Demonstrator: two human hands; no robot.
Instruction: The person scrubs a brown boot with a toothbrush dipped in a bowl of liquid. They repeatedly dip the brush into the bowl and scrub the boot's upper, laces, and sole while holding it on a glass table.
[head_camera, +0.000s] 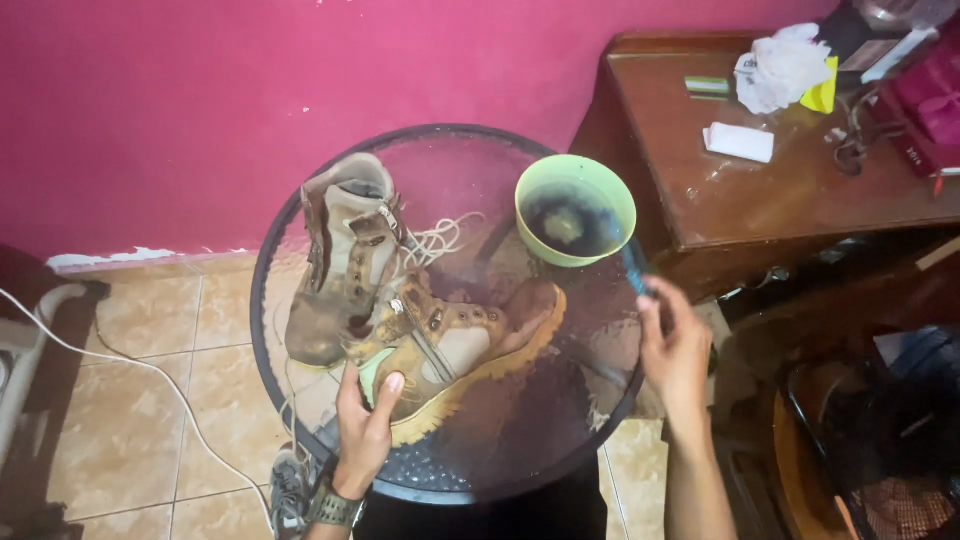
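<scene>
Tan suede, scuffed and dirty, covers the boot (455, 350) that lies on its side near the middle of the frame, on a round glass table (560, 440). The left hand (367, 420) comes up from the bottom edge, wrist bent back and wearing a watch (333, 508), its fingers curled around the boot's ankle opening with the thumb pressed against the collar, so it is closed on the boot. The right hand (675, 345) rises from the lower right, forearm nearly vertical, fingers drawn together and pinching a thin blue-handled brush (634, 268) that is blurred; its tip reaches the rim of a green bowl (576, 210).

Two boots are on the table: the held one and a second boot (345, 255) standing upright in the upper left part of the tabletop, with loose pale laces (440, 240) spilling between them. There is one bowl, holding dark liquid and a pale lump, just above and right of the held boot.

The held boot's long axis runs diagonally, from its heel and collar at the lower left by the left hand to its toe at the upper right, pointing toward the bowl. Its yellowish sole faces the lower right of the frame and its upper faces up-left, touching the second boot.

One wooden cabinet (780, 190) stands in the upper right against a pink wall (250, 90), with crumpled white paper (780, 65) on top. A white cable (150, 370) crosses the tiled floor at the left.
</scene>
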